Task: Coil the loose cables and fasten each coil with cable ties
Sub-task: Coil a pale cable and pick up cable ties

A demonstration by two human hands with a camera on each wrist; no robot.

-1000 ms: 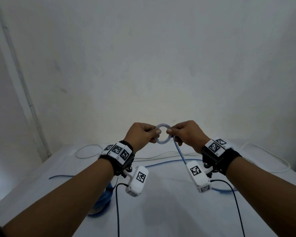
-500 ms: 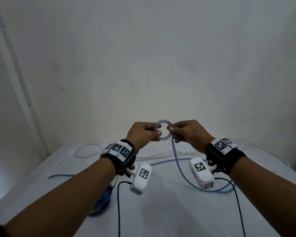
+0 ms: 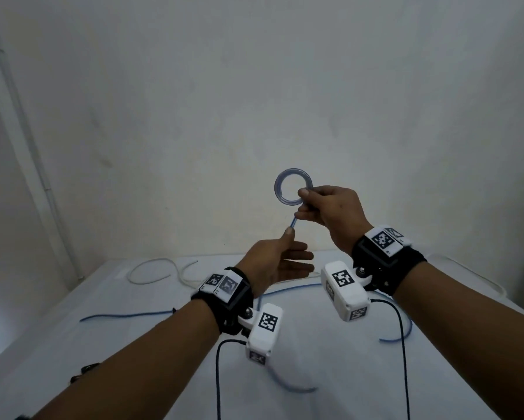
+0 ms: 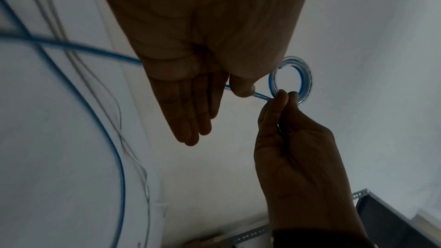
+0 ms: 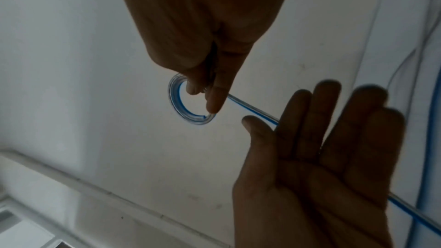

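Observation:
A small coil of blue-striped clear cable (image 3: 294,190) is held up in front of the wall. My right hand (image 3: 303,204) pinches the coil's right side between thumb and fingers, also visible in the right wrist view (image 5: 205,97). The coil's loose tail (image 3: 293,223) runs down to my left hand (image 3: 297,250), which sits lower with its fingers straight. In the left wrist view the thumb (image 4: 241,88) lies against the tail, and the cable (image 4: 71,44) passes between thumb and fingers. The rest of this cable trails over the white table (image 3: 133,359).
Blue cable (image 3: 127,315) lies across the table, with more of it at the right (image 3: 397,334). A white cable (image 3: 151,271) loops at the back left. Small black pieces (image 3: 85,371) lie near the left edge. The wall stands close behind. A metal shelf (image 4: 393,220) appears in the left wrist view.
My left hand let go of the coil, dropped and straightened its fingers along the tail. My right hand lifted the coil higher and now holds it alone.

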